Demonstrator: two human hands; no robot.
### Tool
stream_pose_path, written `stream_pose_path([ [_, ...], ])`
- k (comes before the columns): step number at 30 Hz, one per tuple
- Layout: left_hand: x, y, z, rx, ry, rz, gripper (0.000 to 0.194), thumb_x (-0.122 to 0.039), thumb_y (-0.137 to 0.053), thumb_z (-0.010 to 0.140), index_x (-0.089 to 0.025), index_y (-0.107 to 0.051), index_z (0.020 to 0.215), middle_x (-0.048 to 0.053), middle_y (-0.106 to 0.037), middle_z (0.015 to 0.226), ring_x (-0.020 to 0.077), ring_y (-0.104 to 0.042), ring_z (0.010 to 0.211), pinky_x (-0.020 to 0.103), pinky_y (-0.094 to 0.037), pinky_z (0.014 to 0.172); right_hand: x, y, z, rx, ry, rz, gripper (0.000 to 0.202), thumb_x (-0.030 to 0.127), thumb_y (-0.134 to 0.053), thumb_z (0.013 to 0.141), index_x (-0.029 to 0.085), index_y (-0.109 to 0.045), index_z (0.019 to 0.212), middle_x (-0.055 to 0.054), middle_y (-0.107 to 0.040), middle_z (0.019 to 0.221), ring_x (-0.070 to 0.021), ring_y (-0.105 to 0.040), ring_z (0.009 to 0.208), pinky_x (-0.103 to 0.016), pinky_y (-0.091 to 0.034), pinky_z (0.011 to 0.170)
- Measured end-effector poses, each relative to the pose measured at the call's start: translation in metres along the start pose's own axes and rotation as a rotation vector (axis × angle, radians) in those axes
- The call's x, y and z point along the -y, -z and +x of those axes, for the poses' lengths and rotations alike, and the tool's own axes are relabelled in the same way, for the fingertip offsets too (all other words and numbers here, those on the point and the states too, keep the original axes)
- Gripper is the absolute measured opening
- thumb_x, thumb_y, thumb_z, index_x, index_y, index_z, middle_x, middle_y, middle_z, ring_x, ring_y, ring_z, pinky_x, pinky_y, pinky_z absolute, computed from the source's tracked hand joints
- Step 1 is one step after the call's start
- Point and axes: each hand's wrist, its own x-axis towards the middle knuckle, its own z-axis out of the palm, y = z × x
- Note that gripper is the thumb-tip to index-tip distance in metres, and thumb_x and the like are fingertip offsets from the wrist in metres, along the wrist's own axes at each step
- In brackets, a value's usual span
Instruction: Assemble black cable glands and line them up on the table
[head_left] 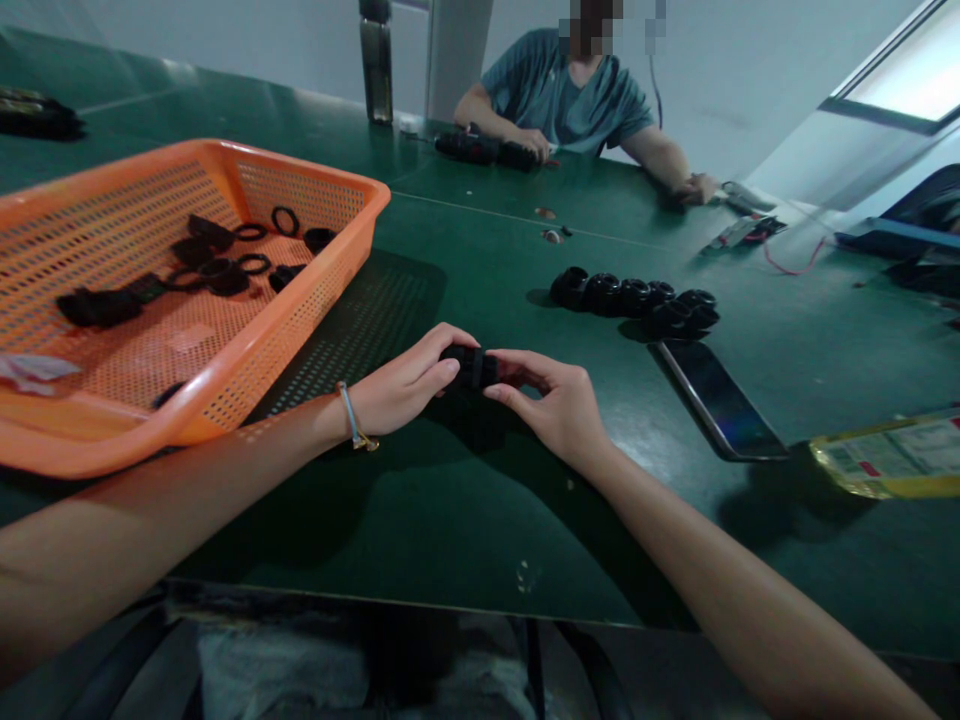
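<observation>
Just above the green table (465,560), a black ribbed cylindrical part (471,368) is held between my two hands. My left hand (409,385) grips its left end, thumb in front and fingers over the top. At the right end, my right hand (551,400) pinches the same part between thumb and fingers. Several black round fittings (634,297) stand in a cluster to the right, beyond my right hand. An orange perforated basket (300,345) on the left holds black rings (285,221) and other black pieces (101,307).
A phone (720,400) lies right of my right hand, with a yellow packet (892,455) beyond it. Across the table sits a person (574,100), one hand by a dark power tool (484,149), the other near wired items (742,232). A bottle (376,70) stands at the back.
</observation>
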Motion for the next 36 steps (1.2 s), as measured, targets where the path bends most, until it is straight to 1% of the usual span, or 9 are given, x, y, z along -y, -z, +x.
stream_pose_path([
  [20,0.0016,0.0008,0.0,0.0,-0.027,0.032,0.025,-0.028,-0.034,0.087,-0.015,-0.045,0.106,0.004,-0.046,0.093,0.0129,-0.048,0.073,0.025,-0.046,0.06,0.0023,0.0,0.0004,-0.005,0.009,-0.032,0.026,0.026,-0.068,0.073,0.016,-0.071,0.097,-0.005,-0.074,0.083,-0.0174,-0.068,0.072,-0.034,-0.056,0.071],
  [27,0.0011,0.0005,-0.0002,-0.004,-0.024,0.028,0.025,-0.027,-0.034,0.087,-0.015,-0.045,0.106,0.003,-0.046,0.091,0.0121,-0.047,0.072,0.024,-0.044,0.059,0.0016,-0.0003,0.0001,0.008,-0.002,0.003,0.027,0.029,-0.068,0.073,0.019,-0.07,0.098,-0.004,-0.074,0.085,-0.0174,-0.068,0.074,-0.033,-0.056,0.071],
  [30,0.0004,0.0005,0.0002,-0.006,-0.022,0.02,0.024,-0.027,-0.034,0.087,-0.015,-0.045,0.105,0.003,-0.046,0.091,0.0121,-0.046,0.071,0.024,-0.044,0.059,0.0018,0.0015,0.0002,0.03,0.031,0.001,0.03,0.027,-0.071,0.07,0.02,-0.07,0.1,-0.003,-0.072,0.084,-0.0168,-0.067,0.072,-0.033,-0.055,0.07],
  [33,0.0003,0.0003,0.0003,-0.004,-0.016,0.012,0.025,-0.028,-0.033,0.087,-0.015,-0.044,0.105,0.002,-0.046,0.09,0.0116,-0.046,0.07,0.024,-0.043,0.059,0.001,0.0023,0.0004,0.028,0.066,-0.02,0.028,0.024,-0.07,0.07,0.021,-0.07,0.098,-0.003,-0.071,0.083,-0.0153,-0.064,0.07,-0.032,-0.055,0.069],
  [36,0.0008,0.0003,-0.0001,-0.004,-0.019,0.009,0.026,-0.029,-0.034,0.087,-0.015,-0.044,0.105,0.003,-0.045,0.09,0.0117,-0.046,0.071,0.024,-0.043,0.059,-0.0004,0.0008,0.0003,0.012,0.05,0.002,0.029,0.023,-0.07,0.07,0.021,-0.068,0.099,-0.002,-0.07,0.083,-0.0152,-0.064,0.071,-0.032,-0.055,0.069],
])
